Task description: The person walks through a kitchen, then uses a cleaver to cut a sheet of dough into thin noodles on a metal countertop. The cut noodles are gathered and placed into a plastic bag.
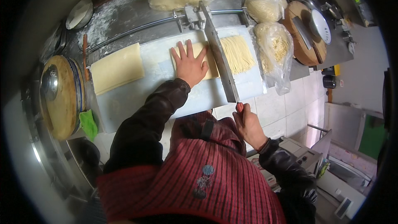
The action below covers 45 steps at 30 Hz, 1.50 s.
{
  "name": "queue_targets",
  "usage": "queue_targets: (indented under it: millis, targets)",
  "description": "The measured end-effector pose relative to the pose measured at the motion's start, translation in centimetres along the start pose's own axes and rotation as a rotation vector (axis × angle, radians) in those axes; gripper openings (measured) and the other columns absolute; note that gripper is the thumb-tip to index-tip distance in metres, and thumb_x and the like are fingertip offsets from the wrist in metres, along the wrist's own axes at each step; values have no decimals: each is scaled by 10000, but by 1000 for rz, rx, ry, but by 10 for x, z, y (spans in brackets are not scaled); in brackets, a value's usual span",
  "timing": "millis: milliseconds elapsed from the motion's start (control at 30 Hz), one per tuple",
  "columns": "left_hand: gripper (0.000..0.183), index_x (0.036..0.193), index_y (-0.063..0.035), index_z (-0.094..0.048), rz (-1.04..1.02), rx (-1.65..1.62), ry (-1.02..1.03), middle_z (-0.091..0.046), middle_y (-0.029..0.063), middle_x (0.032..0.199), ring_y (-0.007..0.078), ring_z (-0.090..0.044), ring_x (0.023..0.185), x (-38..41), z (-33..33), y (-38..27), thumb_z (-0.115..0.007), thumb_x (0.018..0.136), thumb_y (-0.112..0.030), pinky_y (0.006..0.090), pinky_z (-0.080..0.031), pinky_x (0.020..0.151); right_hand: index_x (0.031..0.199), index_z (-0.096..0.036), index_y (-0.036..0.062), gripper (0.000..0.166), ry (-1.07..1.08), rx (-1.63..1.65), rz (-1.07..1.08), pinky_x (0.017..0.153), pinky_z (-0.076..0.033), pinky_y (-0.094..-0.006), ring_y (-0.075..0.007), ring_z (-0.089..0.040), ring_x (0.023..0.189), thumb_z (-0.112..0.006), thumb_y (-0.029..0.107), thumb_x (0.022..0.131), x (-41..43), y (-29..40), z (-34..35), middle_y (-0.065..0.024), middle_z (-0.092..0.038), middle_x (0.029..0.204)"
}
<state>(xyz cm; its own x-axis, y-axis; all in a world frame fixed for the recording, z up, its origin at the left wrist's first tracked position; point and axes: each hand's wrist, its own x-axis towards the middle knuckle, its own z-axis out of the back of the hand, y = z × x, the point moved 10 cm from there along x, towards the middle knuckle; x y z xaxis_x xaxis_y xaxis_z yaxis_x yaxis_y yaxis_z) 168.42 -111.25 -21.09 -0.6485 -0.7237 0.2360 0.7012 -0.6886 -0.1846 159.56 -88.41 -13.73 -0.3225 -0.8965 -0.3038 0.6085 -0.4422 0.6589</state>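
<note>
My left hand (190,67) lies flat, fingers spread, on a folded sheet of noodle dough (212,73). My right hand (251,127) grips the red handle (239,107) of a long noodle-cutting blade (220,57). The blade stands across the white cutting board (155,95), just right of the sheet, its far end beside a metal slide block (194,15) on a rail. Cut noodles (237,54) lie in a row on the blade's right side. At the board's left end rests another folded dough sheet (118,68). The blade hides the sheet's right edge.
Bagged noodles (266,4) and an open bag of noodles (275,51) sit at the right. Beyond them a round chopping block (298,9) bears a cleaver (302,32) and a bowl (320,26). Left are a rolling pin (85,57), stacked round boards (62,109) and a green cloth (88,124).
</note>
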Motion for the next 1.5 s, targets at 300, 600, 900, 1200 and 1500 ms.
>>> queue_targets:
  millis: [300,600,900,1200,1500]
  targets:
    - [551,1420,-246,-552,0,11,48,-344,300,1518,568,-267,1389,-1,-3,0,-569,884,-370,761,-149,1089,1018,-430,-3,230,-4,153,-104,636,-463,-488,-523,-580,787,-621,117,976,-3,-52,-48,-270,-580,793]
    - [547,1419,-248,-555,-28,47,-43,-407,267,1490,537,-303,1385,0,2,-1,-560,887,-375,726,-171,1107,992,-503,-30,237,3,180,-142,682,-494,-464,-504,-606,789,-639,157,940,6,-45,-34,-300,-604,798]
    - [597,1458,-271,-521,13,42,-16,-367,254,1523,537,-293,1392,-2,-4,10,-577,875,-389,721,-152,1119,991,-449,-50,203,346,239,-331,420,-459,-318,-162,-505,408,-570,112,979,26,85,79,-97,-538,641]
    - [538,1411,-199,-562,-2,-14,67,-339,284,1540,536,-261,1416,-2,-1,1,-551,900,-366,734,-136,1118,1017,-452,-17,250,-3,123,-121,650,-470,-475,-534,-552,778,-652,114,943,-3,-27,-25,-303,-573,796]
    - [535,1409,-199,-561,-7,-4,42,-360,276,1525,529,-282,1401,-3,2,2,-550,900,-364,733,-154,1110,1018,-442,-14,216,14,99,-71,665,-484,-502,-511,-610,787,-607,115,963,4,-47,-48,-300,-598,801]
